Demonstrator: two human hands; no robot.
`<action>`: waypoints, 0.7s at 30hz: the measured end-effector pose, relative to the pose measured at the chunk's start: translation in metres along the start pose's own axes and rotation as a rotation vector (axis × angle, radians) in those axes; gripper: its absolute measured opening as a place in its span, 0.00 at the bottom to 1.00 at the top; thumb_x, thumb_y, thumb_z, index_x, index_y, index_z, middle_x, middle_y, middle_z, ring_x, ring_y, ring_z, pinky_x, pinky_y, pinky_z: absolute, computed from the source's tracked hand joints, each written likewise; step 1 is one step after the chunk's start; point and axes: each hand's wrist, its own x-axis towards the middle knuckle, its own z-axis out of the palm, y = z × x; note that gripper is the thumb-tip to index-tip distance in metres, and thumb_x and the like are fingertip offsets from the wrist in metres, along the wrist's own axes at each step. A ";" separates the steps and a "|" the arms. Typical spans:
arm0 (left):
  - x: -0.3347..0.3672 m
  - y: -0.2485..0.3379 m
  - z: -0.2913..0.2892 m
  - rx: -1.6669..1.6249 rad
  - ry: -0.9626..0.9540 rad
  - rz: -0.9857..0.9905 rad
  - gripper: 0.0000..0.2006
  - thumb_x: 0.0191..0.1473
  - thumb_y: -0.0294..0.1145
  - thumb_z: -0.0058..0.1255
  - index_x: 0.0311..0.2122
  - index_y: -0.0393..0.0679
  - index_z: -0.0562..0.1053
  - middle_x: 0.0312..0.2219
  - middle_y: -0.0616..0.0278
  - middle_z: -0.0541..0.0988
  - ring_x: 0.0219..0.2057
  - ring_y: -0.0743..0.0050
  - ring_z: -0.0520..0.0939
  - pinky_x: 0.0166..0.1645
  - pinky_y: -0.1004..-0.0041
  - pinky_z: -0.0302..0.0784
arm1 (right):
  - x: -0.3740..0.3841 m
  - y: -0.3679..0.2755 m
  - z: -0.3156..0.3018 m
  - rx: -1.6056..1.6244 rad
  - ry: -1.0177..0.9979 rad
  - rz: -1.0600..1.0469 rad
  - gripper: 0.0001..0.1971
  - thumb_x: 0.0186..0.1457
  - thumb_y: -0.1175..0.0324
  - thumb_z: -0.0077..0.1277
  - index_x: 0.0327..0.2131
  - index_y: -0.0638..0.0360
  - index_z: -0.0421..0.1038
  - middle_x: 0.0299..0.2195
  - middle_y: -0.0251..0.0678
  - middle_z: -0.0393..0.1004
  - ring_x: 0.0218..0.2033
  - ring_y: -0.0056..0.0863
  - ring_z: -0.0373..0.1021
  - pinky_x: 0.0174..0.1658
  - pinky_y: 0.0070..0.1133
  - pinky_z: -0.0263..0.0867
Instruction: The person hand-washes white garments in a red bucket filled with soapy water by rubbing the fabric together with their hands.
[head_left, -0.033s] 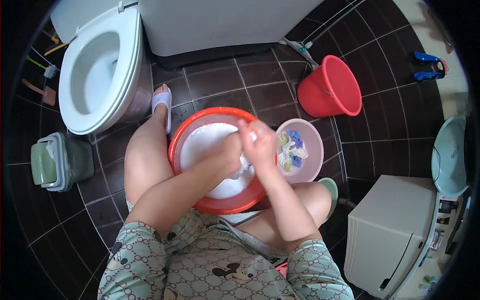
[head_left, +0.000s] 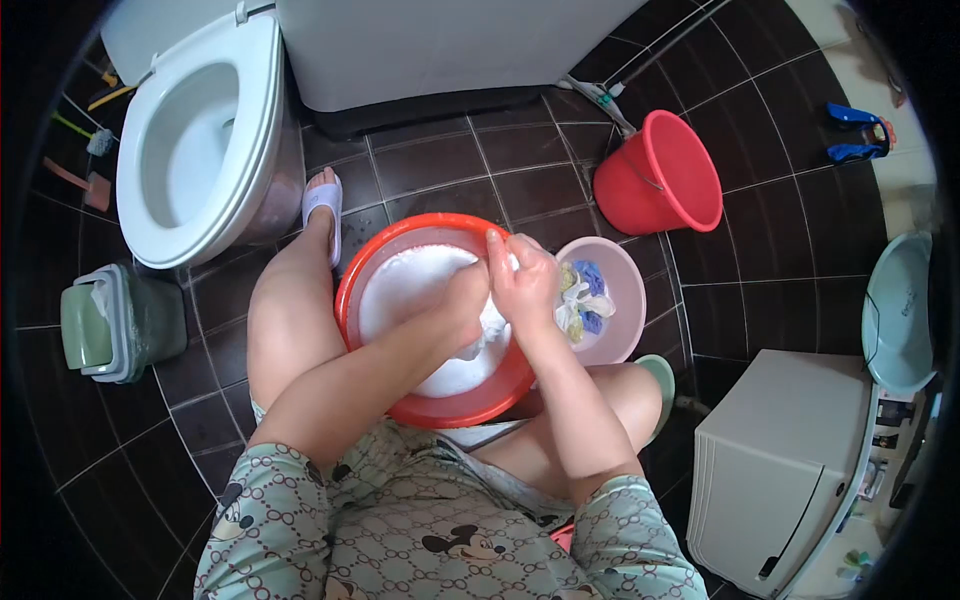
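Between my knees sits a round orange-red basin (head_left: 460,415) full of white suds (head_left: 400,290). Over its right half, my left hand (head_left: 463,305) and my right hand (head_left: 527,282) are pressed together, both closed on a wet white cloth (head_left: 492,322). Part of the cloth hangs below the hands toward the suds, and a bit shows between the right thumb and fingers. The fingers of my left hand are largely hidden. Just right of my right hand stands a pink basin (head_left: 628,305) holding several small cloths (head_left: 575,303) in white, blue and yellow-green.
A red bucket (head_left: 625,185) stands at the far right near a hose. The toilet (head_left: 255,190) is at the far left, with a lidded bin (head_left: 160,315) nearer. A white cabinet (head_left: 755,460) occupies the right side. Dark tiles (head_left: 430,160) cover the floor.
My right hand has shifted slightly and its thumb now points up more clearly, less blurred than before. Both hands keep hold of the cloth.
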 end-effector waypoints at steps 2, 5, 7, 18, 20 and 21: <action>0.028 -0.017 -0.026 -0.225 -0.294 -0.064 0.13 0.58 0.40 0.39 0.37 0.43 0.72 0.31 0.64 0.75 0.32 0.78 0.75 0.36 0.73 0.71 | -0.011 -0.014 0.007 -0.112 -0.036 -0.090 0.14 0.49 0.64 0.54 0.15 0.59 0.67 0.17 0.43 0.69 0.19 0.43 0.68 0.23 0.30 0.62; 0.038 -0.018 -0.042 -0.515 -0.761 -0.132 0.12 0.57 0.41 0.42 0.32 0.45 0.72 0.24 0.65 0.76 0.23 0.72 0.77 0.29 0.72 0.73 | -0.025 -0.016 0.010 -0.073 -0.047 -0.184 0.13 0.48 0.62 0.54 0.17 0.58 0.68 0.18 0.43 0.70 0.21 0.43 0.70 0.26 0.29 0.66; 0.002 0.003 -0.005 -0.393 -0.410 -0.143 0.13 0.57 0.43 0.42 0.31 0.46 0.72 0.24 0.65 0.76 0.23 0.71 0.77 0.30 0.72 0.73 | -0.017 0.000 0.004 -0.100 -0.037 -0.095 0.12 0.49 0.63 0.53 0.19 0.60 0.69 0.20 0.44 0.71 0.22 0.45 0.70 0.27 0.29 0.67; -0.032 0.025 0.022 -0.102 0.131 -0.105 0.12 0.54 0.40 0.46 0.35 0.42 0.73 0.32 0.62 0.76 0.35 0.71 0.76 0.38 0.70 0.72 | -0.004 0.015 0.001 -0.020 -0.068 0.130 0.14 0.52 0.61 0.50 0.20 0.60 0.70 0.20 0.43 0.72 0.23 0.45 0.69 0.25 0.34 0.64; -0.032 0.019 0.011 -0.009 0.097 0.067 0.12 0.54 0.40 0.46 0.36 0.42 0.73 0.34 0.62 0.76 0.37 0.71 0.76 0.39 0.70 0.72 | -0.014 -0.007 0.011 0.097 0.019 0.017 0.13 0.52 0.62 0.51 0.20 0.60 0.70 0.20 0.43 0.72 0.23 0.45 0.70 0.25 0.34 0.64; -0.022 0.016 -0.002 0.095 0.058 0.138 0.13 0.55 0.42 0.46 0.33 0.43 0.73 0.30 0.62 0.77 0.34 0.74 0.76 0.40 0.70 0.71 | -0.020 -0.023 0.012 0.123 0.022 -0.087 0.11 0.51 0.64 0.52 0.21 0.60 0.71 0.21 0.43 0.72 0.24 0.44 0.70 0.26 0.33 0.65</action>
